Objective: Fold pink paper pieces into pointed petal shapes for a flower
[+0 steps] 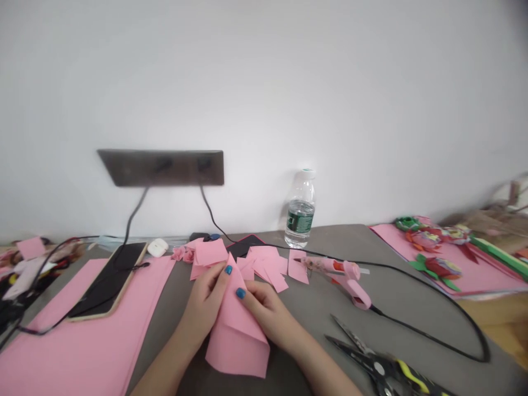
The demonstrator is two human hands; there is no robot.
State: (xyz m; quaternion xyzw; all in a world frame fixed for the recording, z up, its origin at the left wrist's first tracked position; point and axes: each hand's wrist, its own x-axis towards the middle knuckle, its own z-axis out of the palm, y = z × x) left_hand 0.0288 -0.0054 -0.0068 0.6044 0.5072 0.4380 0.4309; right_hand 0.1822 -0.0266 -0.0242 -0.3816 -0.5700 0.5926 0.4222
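Between my two hands a folded pink sheet of paper is held up, narrow at the top and wider toward me. My left hand pinches its left side, thumb on the near face. On the right edge my right hand grips it the same way, fingers behind the paper. Just beyond my hands lie several small pink paper pieces, and a few rolled pink paper flowers sit to their left.
A pink glue gun with a black cord lies to the right, open scissors nearer me. A water bottle stands by the wall. Left, a phone rests on large pink sheets. Paper flowers lie far right.
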